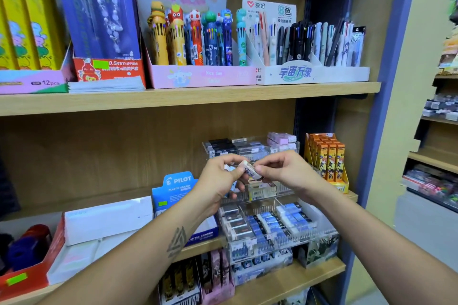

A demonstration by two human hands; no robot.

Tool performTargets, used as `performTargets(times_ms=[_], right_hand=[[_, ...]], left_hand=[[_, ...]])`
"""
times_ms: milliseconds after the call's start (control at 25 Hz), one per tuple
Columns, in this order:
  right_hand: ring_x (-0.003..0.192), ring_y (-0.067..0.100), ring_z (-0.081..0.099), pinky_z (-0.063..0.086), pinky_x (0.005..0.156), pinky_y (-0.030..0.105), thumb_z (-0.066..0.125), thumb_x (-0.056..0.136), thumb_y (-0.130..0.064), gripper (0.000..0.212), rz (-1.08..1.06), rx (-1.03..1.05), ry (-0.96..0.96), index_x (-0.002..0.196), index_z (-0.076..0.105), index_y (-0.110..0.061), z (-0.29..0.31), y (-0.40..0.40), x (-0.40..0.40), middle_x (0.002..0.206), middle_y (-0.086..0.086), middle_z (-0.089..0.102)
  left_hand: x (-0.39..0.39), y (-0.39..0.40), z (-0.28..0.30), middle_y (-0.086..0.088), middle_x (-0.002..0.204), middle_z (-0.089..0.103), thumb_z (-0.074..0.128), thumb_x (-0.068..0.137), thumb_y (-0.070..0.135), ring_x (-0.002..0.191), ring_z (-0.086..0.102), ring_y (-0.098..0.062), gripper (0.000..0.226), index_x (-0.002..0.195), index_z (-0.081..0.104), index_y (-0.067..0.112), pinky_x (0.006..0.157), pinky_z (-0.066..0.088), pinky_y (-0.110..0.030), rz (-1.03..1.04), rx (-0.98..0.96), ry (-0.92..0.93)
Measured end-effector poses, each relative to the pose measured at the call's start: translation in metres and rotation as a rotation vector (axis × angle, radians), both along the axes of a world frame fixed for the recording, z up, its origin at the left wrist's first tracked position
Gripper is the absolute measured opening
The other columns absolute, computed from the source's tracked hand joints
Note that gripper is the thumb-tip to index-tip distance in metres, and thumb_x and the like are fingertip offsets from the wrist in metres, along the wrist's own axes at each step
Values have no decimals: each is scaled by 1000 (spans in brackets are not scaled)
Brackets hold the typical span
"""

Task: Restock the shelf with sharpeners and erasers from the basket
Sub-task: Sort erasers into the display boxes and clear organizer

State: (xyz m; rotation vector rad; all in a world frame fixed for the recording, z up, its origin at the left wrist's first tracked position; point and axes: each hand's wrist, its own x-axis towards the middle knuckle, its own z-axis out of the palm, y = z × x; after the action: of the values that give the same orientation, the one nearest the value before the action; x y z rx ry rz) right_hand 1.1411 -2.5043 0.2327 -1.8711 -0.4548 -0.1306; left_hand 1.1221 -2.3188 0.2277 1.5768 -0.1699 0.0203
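Note:
Both of my hands meet in front of the middle shelf, on a small white eraser (249, 169) with a printed sleeve. My left hand (220, 178) grips its left end with curled fingers, and my right hand (282, 171) pinches its right end. The eraser hovers just above a tiered clear acrylic display (267, 208) that holds several rows of white, blue-sleeved and black-sleeved erasers. The top tier (250, 147) carries dark and pink erasers. The basket is out of view.
A blue Pilot eraser box (173, 189) stands left of the display, with a white box (106, 220) and a red tray (27, 277) further left. Orange boxes (329, 158) stand to the right. The shelf above holds pen displays (198, 42).

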Motion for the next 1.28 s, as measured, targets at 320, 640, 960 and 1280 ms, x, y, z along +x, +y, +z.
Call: performTargets(times_ms=[320,640,960,1280], right_hand=[[87,15,69,55,82,29,79,83,-19,14,-344,-292,-232,96,76,-13,35,6,90,88,-2,73],[104,22,67,51,92,29,70,91,-17,12,-423,-702,-270,101,77,-17,26,35,163,110,5,73],[103,19,69,55,91,32,66,93,-15,22,-245,-255,-186,112,73,-22,21,34,105,109,0,74],[75,16,68,53,66,20,72,83,5,19,53,85,34,102,71,4,8,5,31,88,15,73]], left_hand=[[53,1,33,-35,99,64,45,93,-15,69,68,-31,31,123,42,-10,45,54,-27,66,-354,213],[64,18,19,-21,114,71,40,99,-10,98,68,-49,32,122,56,4,75,58,-59,-144,-388,335],[52,22,6,-26,109,71,48,100,-2,93,71,-45,18,117,54,-8,69,62,-48,-193,-317,283],[29,1,-1,-22,81,66,63,91,-6,61,65,-22,7,97,64,-3,47,51,-21,-127,-190,200]])
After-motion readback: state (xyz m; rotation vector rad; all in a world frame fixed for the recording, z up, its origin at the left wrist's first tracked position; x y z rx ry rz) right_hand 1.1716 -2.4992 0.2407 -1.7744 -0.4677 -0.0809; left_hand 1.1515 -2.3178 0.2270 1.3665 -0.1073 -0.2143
